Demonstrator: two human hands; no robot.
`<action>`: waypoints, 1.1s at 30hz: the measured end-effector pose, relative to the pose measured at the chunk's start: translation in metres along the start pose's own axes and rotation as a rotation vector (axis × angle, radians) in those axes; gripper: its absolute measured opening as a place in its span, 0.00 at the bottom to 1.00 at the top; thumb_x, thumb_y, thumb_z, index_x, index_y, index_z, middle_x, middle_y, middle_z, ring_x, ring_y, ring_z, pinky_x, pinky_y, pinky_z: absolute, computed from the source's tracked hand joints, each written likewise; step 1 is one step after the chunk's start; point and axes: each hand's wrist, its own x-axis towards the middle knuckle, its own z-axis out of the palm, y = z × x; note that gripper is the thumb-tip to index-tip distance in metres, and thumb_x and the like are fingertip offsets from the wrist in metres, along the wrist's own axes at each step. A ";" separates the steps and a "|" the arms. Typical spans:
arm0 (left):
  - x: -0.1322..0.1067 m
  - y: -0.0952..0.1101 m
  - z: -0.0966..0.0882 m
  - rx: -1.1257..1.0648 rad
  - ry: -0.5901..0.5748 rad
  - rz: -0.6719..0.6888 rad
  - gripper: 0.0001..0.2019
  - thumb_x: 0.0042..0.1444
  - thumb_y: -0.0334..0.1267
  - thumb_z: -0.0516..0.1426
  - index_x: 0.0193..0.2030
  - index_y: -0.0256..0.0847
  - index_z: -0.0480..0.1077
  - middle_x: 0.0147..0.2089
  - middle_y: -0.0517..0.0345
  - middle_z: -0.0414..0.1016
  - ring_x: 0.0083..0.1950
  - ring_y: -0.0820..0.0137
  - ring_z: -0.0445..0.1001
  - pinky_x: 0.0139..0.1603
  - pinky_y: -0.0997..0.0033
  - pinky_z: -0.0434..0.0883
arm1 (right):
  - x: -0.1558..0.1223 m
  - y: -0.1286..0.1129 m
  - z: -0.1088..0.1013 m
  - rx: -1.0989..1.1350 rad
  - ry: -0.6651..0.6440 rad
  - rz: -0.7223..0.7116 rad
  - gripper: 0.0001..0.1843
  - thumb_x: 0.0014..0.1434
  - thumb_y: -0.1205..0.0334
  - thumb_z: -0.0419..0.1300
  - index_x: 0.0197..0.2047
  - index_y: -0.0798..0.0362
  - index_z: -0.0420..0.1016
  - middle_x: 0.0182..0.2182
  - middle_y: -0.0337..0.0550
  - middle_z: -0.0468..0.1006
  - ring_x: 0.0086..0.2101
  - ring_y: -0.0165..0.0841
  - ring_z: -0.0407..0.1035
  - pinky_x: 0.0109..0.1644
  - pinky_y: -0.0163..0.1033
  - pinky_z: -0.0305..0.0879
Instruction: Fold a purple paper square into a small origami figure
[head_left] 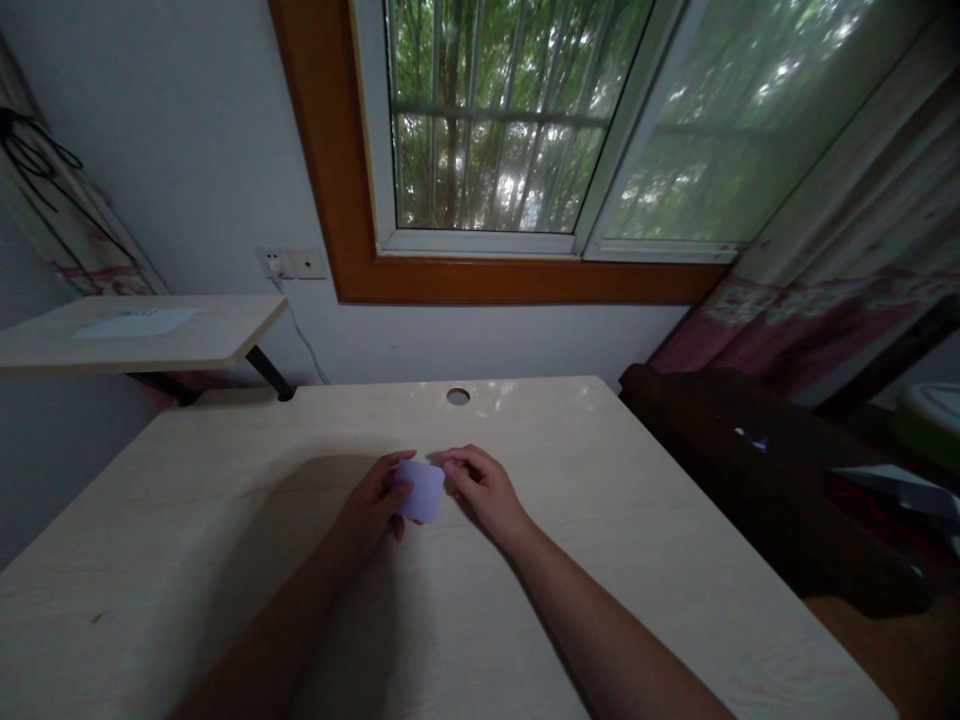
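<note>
A small lilac sheet of paper [424, 491], roughly square, is held just above the wooden desk [480, 620]. My left hand [375, 500] grips its left side, with the thumb on the face and the other fingers behind. At the paper's upper right corner, my right hand [480, 485] has its thumb and forefinger closed on the edge. The remaining fingers of that hand are curled in. Part of the paper's left edge is hidden by the left thumb.
A raised shelf [262, 315] on black legs stands at the desk's back left, with a white sheet [139, 322] on it. Near the back edge is a round cable hole [458, 397]. Dark wooden furniture [720, 450] adjoins the right side. A window [510, 120] is ahead.
</note>
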 end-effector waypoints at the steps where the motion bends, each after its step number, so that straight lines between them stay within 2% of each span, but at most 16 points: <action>1: 0.001 -0.001 0.000 0.003 0.012 -0.003 0.27 0.58 0.47 0.57 0.62 0.43 0.58 0.40 0.56 0.72 0.27 0.73 0.75 0.15 0.80 0.67 | 0.000 0.000 0.000 0.005 -0.007 0.006 0.14 0.60 0.52 0.62 0.45 0.50 0.80 0.35 0.43 0.75 0.29 0.29 0.66 0.32 0.34 0.64; 5: 0.004 -0.003 0.001 0.028 0.048 -0.013 0.29 0.57 0.44 0.58 0.63 0.43 0.56 0.35 0.62 0.70 0.22 0.78 0.67 0.14 0.80 0.66 | 0.000 -0.002 0.000 0.102 -0.057 0.079 0.15 0.59 0.54 0.63 0.47 0.49 0.79 0.30 0.39 0.73 0.27 0.28 0.63 0.31 0.33 0.60; 8: 0.005 -0.004 0.001 0.053 0.039 -0.017 0.29 0.57 0.44 0.58 0.64 0.43 0.55 0.33 0.64 0.69 0.21 0.79 0.65 0.15 0.80 0.65 | 0.001 -0.001 0.000 0.131 -0.085 0.091 0.14 0.57 0.56 0.64 0.47 0.49 0.79 0.30 0.38 0.72 0.28 0.27 0.64 0.33 0.33 0.59; 13: 0.005 -0.002 0.002 0.048 0.084 0.000 0.27 0.57 0.44 0.58 0.62 0.42 0.58 0.31 0.65 0.66 0.25 0.76 0.68 0.19 0.78 0.69 | 0.002 0.002 0.002 0.161 -0.026 0.107 0.14 0.57 0.57 0.63 0.46 0.51 0.79 0.29 0.38 0.72 0.26 0.27 0.62 0.30 0.33 0.58; 20: 0.006 0.001 0.001 -0.030 0.260 0.125 0.18 0.58 0.43 0.57 0.54 0.41 0.66 0.45 0.54 0.72 0.39 0.67 0.78 0.34 0.67 0.77 | 0.008 0.001 0.000 0.283 0.188 0.150 0.14 0.54 0.56 0.65 0.44 0.51 0.78 0.28 0.36 0.71 0.22 0.25 0.59 0.25 0.32 0.57; 24: 0.006 -0.002 -0.002 0.089 0.275 0.155 0.13 0.57 0.41 0.57 0.47 0.40 0.71 0.42 0.53 0.76 0.39 0.66 0.78 0.40 0.64 0.77 | 0.009 -0.003 0.000 0.304 0.198 0.155 0.14 0.53 0.56 0.65 0.44 0.51 0.77 0.28 0.37 0.71 0.21 0.25 0.59 0.24 0.32 0.57; 28: 0.007 -0.005 -0.006 0.205 0.271 0.162 0.11 0.55 0.39 0.58 0.44 0.41 0.74 0.39 0.55 0.78 0.36 0.67 0.78 0.41 0.65 0.76 | 0.008 -0.003 0.000 0.304 0.200 0.157 0.15 0.54 0.57 0.65 0.44 0.51 0.77 0.28 0.37 0.72 0.21 0.24 0.59 0.24 0.32 0.56; 33: 0.009 -0.010 -0.011 0.303 0.272 0.202 0.09 0.53 0.38 0.60 0.41 0.44 0.77 0.41 0.55 0.79 0.42 0.64 0.78 0.46 0.64 0.75 | 0.008 0.001 -0.001 0.302 0.192 0.155 0.14 0.54 0.58 0.65 0.45 0.51 0.77 0.28 0.36 0.71 0.21 0.24 0.59 0.24 0.32 0.56</action>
